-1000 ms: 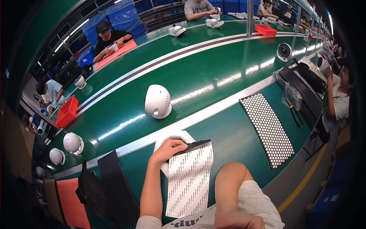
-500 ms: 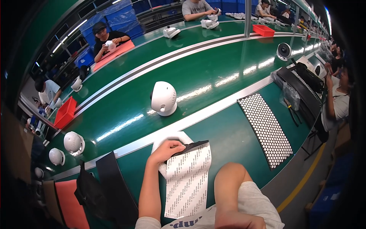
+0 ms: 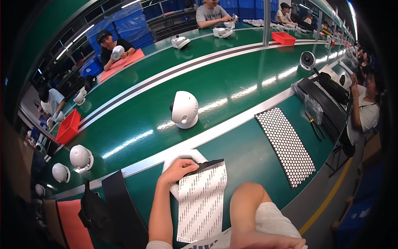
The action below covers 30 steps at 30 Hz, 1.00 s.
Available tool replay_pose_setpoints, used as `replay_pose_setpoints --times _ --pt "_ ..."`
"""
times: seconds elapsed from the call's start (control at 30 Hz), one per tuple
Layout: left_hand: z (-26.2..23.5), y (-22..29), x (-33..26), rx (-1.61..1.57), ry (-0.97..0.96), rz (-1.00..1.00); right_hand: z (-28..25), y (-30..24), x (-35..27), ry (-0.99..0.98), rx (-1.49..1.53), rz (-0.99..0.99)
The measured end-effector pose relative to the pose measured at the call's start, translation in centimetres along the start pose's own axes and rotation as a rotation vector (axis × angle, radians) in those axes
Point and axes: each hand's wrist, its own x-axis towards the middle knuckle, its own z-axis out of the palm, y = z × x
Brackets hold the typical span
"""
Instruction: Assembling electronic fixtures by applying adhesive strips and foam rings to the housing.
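Green surface (image 3: 143, 120) — white device (image 3: 186, 109) farther right, sheet (image 3: 202, 203) pinched

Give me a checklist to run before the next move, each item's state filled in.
1. Left hand pinching the black top edge of the printed white sheet: ok.
2. Printed white sheet flat: not ok, it bows.
3. White loop uncovered: not ok, partly hidden behind hand and sheet.
4. Right hand gripping anything: cannot tell, cut off by the lower edge.
5. Dotted sheet lying apart: ok.
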Motion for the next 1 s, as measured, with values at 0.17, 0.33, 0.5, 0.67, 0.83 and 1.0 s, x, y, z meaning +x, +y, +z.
replay_pose_setpoints --times 0.17,0.33,0.5,0.67,0.83,1.0 --pt "0.1 -0.4 0.0 -0.060 -0.005 0.026 -0.8 -0.4 0.6 -0.076 0.167 0.078" --pt "0.0 -0.2 0.1 -0.035 -0.007 0.013 -1.1 0.5 0.5 -0.056 0.402 0.137" --pt "-0.2 -0.2 0.1 -0.040 -0.011 0.032 -1.6 1.4 1.6 -0.117 0.378 0.181" --pt "-0.3 -0.4 0.1 -0.043 -0.014 0.021 -1.8 1.9 1.9 -0.217 -0.534 -0.091" --pt "-0.1 -0.4 0.2 -0.042 -0.006 0.016 -1.8 2.5 2.0 -0.249 -0.499 -0.140" --pt "-0.2 -0.4 0.1 -0.026 0.006 0.036 -2.2 2.9 2.6 -0.255 -0.516 -0.164"
